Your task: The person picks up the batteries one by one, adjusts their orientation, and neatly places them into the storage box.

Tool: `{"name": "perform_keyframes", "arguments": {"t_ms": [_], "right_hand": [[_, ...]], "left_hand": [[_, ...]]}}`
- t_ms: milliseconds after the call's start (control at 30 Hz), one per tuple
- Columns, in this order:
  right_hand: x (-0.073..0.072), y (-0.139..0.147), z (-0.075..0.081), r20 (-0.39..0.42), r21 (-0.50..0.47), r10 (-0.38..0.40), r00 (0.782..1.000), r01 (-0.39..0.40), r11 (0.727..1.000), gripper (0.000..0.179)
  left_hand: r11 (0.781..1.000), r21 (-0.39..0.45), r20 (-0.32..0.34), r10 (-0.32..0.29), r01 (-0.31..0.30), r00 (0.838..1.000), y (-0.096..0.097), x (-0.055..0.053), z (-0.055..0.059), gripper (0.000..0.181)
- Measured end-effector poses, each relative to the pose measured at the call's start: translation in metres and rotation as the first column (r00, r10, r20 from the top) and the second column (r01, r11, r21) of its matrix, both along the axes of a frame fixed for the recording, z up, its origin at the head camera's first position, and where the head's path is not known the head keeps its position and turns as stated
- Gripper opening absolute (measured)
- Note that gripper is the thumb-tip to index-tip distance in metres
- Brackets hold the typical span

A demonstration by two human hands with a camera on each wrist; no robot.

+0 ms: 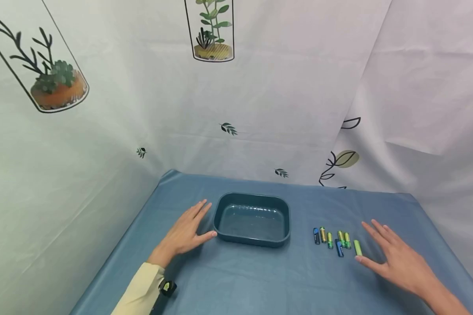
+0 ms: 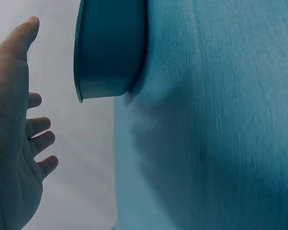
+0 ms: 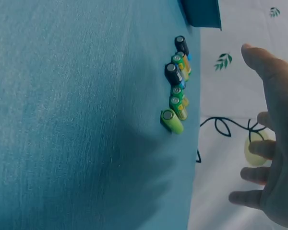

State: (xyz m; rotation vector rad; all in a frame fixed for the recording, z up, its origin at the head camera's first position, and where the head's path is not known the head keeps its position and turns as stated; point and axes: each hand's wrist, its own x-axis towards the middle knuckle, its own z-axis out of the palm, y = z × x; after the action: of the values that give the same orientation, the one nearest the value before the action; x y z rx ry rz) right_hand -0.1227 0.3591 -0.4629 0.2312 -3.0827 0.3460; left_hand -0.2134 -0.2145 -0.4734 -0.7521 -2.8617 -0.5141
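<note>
A dark teal rectangular dish (image 1: 252, 218) with rounded corners stands on the blue cloth, nothing inside it. Just left of it, my left hand (image 1: 185, 232) hovers with fingers spread and thumb toward its near left corner. In the left wrist view that hand (image 2: 14, 129) holds nothing, and the dish (image 2: 110, 52) shows from its side. Several small batteries lie loosely grouped to the dish's right, among them a dark blue one (image 1: 316, 236) and a plain light green one (image 1: 358, 248). My right hand (image 1: 398, 258), fingers extended, is over the cloth right beside the light green battery (image 3: 173, 121).
Blue cloth (image 1: 260, 280) covers the table. White curtains (image 1: 280, 100) printed with plants enclose the back and sides. A black device (image 1: 167, 288) is strapped at the left wrist, over a pale yellow sleeve (image 1: 142, 288).
</note>
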Motion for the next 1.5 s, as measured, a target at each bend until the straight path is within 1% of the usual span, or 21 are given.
{"name": "perform_keyframes", "arguments": {"t_ms": [100, 200, 367, 433, 500, 700, 833, 933, 1067, 1300, 1500], "right_hand": [[-0.001, 0.004, -0.001, 0.015, -0.017, -0.003, 1.000, 0.003, 1.000, 0.104], [-0.004, 0.008, -0.002, 0.007, -0.029, 0.003, 1.000, -0.003, 1.000, 0.103], [-0.011, 0.013, -0.002, -0.010, -0.065, 0.020, 1.000, -0.021, 0.998, 0.101], [-0.014, 0.014, -0.003, -0.016, -0.087, 0.023, 1.000, -0.025, 0.996, 0.099], [-0.016, 0.016, -0.005, -0.024, -0.107, 0.021, 0.999, -0.023, 0.994, 0.098], [-0.021, 0.022, -0.010, -0.015, -0.175, 0.025, 1.000, -0.027, 0.984, 0.093], [-0.023, 0.023, -0.014, -0.021, -0.220, 0.044, 0.999, -0.048, 0.974, 0.088], [-0.025, 0.025, -0.018, -0.020, -0.233, 0.050, 0.999, -0.053, 0.971, 0.086], [-0.028, 0.028, -0.025, -0.011, -0.242, 0.046, 0.999, -0.047, 0.969, 0.082], [-0.030, 0.035, -0.036, -0.013, -0.293, 0.065, 0.998, -0.066, 0.954, 0.072], [-0.032, 0.037, -0.043, 0.001, -0.290, 0.047, 0.999, -0.045, 0.956, 0.068]], "left_hand": [[0.998, 0.062, 0.044, 0.006, -0.008, 0.999, 0.003, -0.004, -0.003, 0.094], [0.993, 0.120, 0.108, 0.003, -0.016, 0.994, 0.007, -0.006, -0.007, 0.098], [0.979, 0.197, 0.215, 0.013, -0.056, 0.976, 0.010, -0.010, -0.014, 0.101], [0.970, 0.230, 0.243, 0.015, -0.073, 0.970, 0.011, -0.011, -0.017, 0.101], [0.961, 0.266, 0.256, 0.012, -0.082, 0.967, 0.011, -0.012, -0.020, 0.101], [0.939, 0.332, 0.253, -0.003, -0.084, 0.968, 0.013, -0.018, -0.029, 0.099], [0.934, 0.349, 0.243, -0.011, -0.076, 0.970, 0.013, -0.021, -0.033, 0.093], [0.929, 0.362, 0.237, -0.015, -0.075, 0.971, 0.013, -0.022, -0.036, 0.088], [0.920, 0.384, 0.234, -0.015, -0.078, 0.972, 0.014, -0.022, -0.038, 0.086], [0.907, 0.413, 0.238, -0.023, -0.080, 0.971, 0.015, -0.023, -0.039, 0.087], [0.897, 0.434, 0.241, -0.028, -0.083, 0.970, 0.016, -0.022, -0.040, 0.085]]}}
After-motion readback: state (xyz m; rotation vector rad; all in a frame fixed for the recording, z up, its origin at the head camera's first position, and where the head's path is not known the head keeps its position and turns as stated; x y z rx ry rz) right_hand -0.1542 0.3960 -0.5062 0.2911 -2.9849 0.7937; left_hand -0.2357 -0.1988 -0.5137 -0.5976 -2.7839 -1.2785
